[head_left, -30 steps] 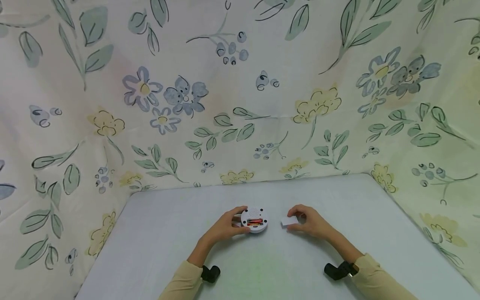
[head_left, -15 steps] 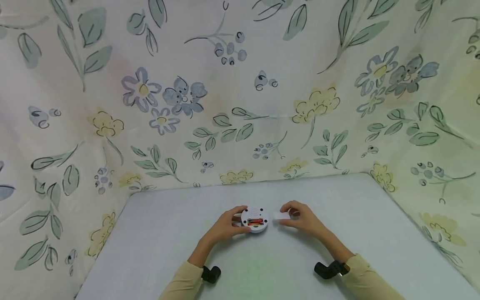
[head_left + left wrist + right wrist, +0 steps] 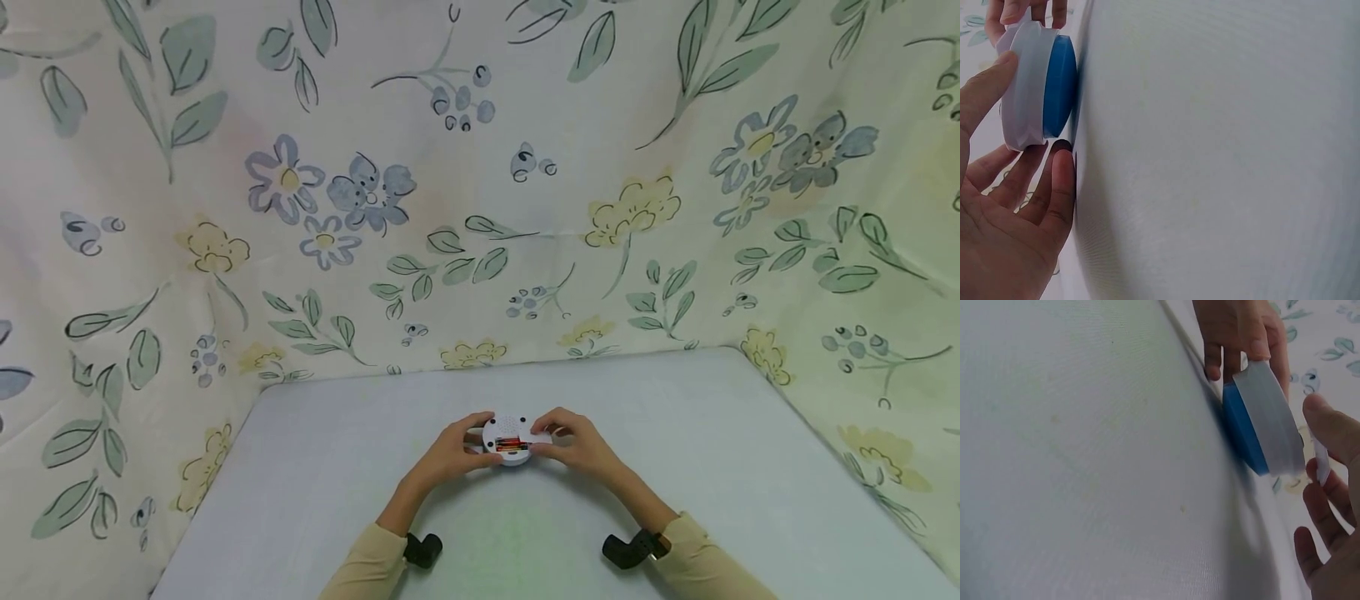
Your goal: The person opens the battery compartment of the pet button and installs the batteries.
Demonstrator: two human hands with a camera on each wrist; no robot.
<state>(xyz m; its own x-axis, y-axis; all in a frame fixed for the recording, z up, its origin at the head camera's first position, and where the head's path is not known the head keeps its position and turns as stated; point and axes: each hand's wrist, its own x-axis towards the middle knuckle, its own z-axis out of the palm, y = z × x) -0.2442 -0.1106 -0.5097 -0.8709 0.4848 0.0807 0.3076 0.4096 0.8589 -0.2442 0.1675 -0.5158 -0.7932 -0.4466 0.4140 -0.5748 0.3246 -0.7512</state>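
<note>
A round white battery-powered device [image 3: 508, 426] lies back up on the table, its compartment open and red batteries [image 3: 508, 445] showing inside. Its underside is a blue disc [image 3: 1061, 87], seen in both wrist views. My left hand [image 3: 448, 454] grips the device by its left side, thumb at the near rim and fingers at the far rim. Between thumb and fingers my right hand [image 3: 581, 450] pinches a small white battery cover [image 3: 1320, 459], held at the right edge of the compartment. In the right wrist view the cover stands slightly apart from the device's back.
A white cloth-covered table [image 3: 337, 467] spreads around both hands. Behind and at the sides hangs a floral fabric [image 3: 480, 183]. Black wrist cameras [image 3: 423, 550] sit on both wrists, close above the table.
My right hand has moved left with the battery cover, from a gap beside the device to the compartment's right edge. The left hand and the device have stayed in place.
</note>
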